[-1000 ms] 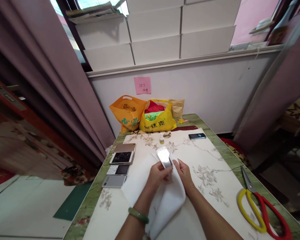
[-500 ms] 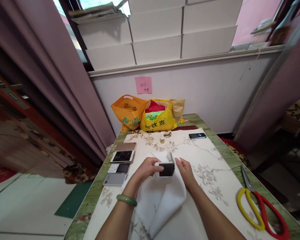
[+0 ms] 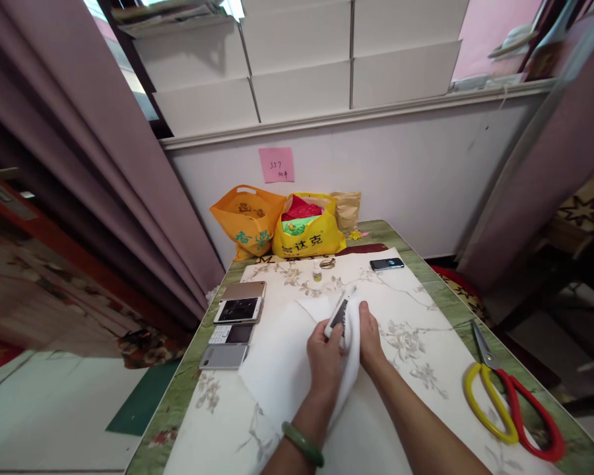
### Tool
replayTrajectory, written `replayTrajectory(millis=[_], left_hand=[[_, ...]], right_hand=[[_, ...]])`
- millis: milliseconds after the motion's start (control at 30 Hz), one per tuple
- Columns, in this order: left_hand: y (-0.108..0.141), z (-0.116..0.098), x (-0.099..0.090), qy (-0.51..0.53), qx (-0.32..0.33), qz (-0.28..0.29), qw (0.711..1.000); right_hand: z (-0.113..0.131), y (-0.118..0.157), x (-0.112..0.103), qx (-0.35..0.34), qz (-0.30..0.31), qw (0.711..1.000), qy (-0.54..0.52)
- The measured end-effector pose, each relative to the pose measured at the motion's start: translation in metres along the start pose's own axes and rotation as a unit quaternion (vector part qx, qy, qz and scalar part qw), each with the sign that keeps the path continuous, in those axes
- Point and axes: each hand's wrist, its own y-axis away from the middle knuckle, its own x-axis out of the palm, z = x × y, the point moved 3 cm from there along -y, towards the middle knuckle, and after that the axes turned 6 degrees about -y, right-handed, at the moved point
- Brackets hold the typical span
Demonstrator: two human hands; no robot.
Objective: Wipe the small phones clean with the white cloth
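Floral-covered table point(image 3: 416, 343) by pale wall point(image 3: 376, 171); hands point(image 3: 347, 336) gripping phone point(image 3: 337, 320) and white cloth point(image 3: 277, 363).

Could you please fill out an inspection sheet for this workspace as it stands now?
Surface: table with a floral cover; green patterned edge exposed.
Job's things: small white device with a dark face, partly hidden by a white cloth.
Clutter: four devices in a row at left; dark phone, small bottle, orange bag and yellow bag farther back; scissors at right.
Hands: left hand grips the device; right hand holds the cloth against it.
Cables: nothing seen on the table.
Surroundings: pink note on the wall; curtains at both sides.
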Motion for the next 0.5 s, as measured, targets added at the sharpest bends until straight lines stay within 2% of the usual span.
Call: replayTrajectory(millis=[67, 167, 367, 500], left_hand=[[0.005, 0.003, 0.01, 0.005, 0.013, 0.02, 1.0], [-0.001, 0.002, 0.012, -0.002, 0.002, 0.032, 0.999], [-0.025, -0.015, -0.007, 0.025, 0.034, 0.005, 0.999], [-0.032, -0.027, -0.026, 0.05, 0.064, -0.001, 0.997]], right_hand=[[-0.001, 0.0, -0.001, -0.017, 0.012, 0.999, 0.025], [-0.003, 0.0, 0.001, -0.057, 0.029, 0.996, 0.062], [-0.006, 0.006, 0.012, -0.105, 0.133, 0.972, 0.163], [-0.003, 0.012, 0.016, -0.14, 0.191, 0.952, 0.195]])
